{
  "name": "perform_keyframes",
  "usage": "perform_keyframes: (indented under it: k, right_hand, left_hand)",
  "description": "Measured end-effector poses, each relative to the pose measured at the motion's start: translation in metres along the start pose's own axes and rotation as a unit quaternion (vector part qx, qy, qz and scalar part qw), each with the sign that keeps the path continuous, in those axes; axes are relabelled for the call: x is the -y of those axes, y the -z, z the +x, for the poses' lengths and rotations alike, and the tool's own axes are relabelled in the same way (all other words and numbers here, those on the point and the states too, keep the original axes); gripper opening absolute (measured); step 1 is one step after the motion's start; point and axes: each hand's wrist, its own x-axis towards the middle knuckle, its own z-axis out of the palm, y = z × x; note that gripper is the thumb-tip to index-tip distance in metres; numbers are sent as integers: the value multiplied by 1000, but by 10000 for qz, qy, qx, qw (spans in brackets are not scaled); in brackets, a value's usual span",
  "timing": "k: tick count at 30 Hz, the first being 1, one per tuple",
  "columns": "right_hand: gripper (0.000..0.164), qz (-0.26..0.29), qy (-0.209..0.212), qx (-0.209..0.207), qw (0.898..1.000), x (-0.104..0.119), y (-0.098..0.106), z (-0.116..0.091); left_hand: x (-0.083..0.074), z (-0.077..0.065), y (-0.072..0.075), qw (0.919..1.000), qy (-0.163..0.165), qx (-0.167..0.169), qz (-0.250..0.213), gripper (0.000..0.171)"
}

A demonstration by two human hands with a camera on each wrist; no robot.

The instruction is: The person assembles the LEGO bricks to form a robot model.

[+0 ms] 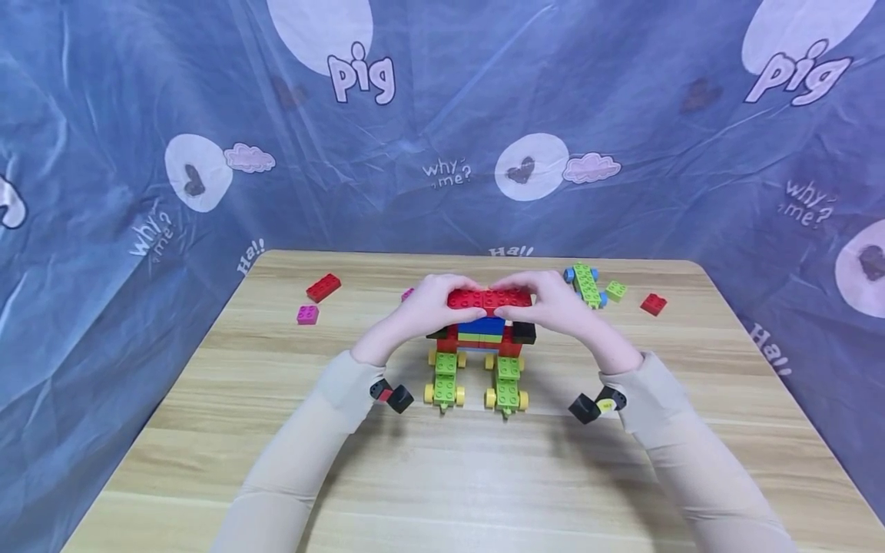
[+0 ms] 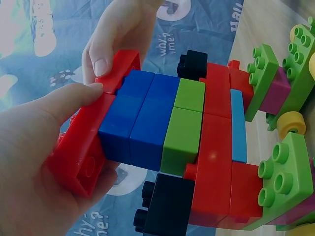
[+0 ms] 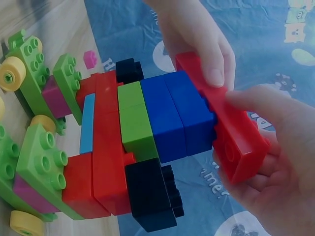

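A figure built of toy bricks stands mid-table on two lime wheeled bases (image 1: 507,395) with yellow wheels. Its body stacks red bricks (image 2: 214,162), lime bricks (image 2: 182,137) and blue bricks (image 3: 189,108), with a black brick (image 2: 170,204) jutting out at each side. Across the top, two long red bricks lie end to end. My left hand (image 1: 439,301) grips the left red brick (image 2: 81,142), thumb on its near face and fingers behind. The right red brick (image 3: 241,132) is held the same way by my right hand (image 1: 549,301). Both thumb tips nearly meet at the middle.
Loose bricks lie farther back: a long red one (image 1: 323,287) and a pink one (image 1: 307,315) on the left, a lime one (image 1: 616,290) and a red one (image 1: 653,304) on the right. A lime base with blue wheels (image 1: 586,284) is behind my right hand.
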Motion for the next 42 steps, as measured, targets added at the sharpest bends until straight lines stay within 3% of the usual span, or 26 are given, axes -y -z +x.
perform_keyframes:
  k: [8, 42]
  right_hand:
    - [34, -38, 73, -45, 10000, 3, 1, 2]
    - [37, 3, 14, 7, 10000, 3, -4, 1]
  left_hand:
    - [0, 1, 2, 9999, -33, 34, -89, 40]
    - [-1, 0, 2, 9988, -162, 148, 439, 41]
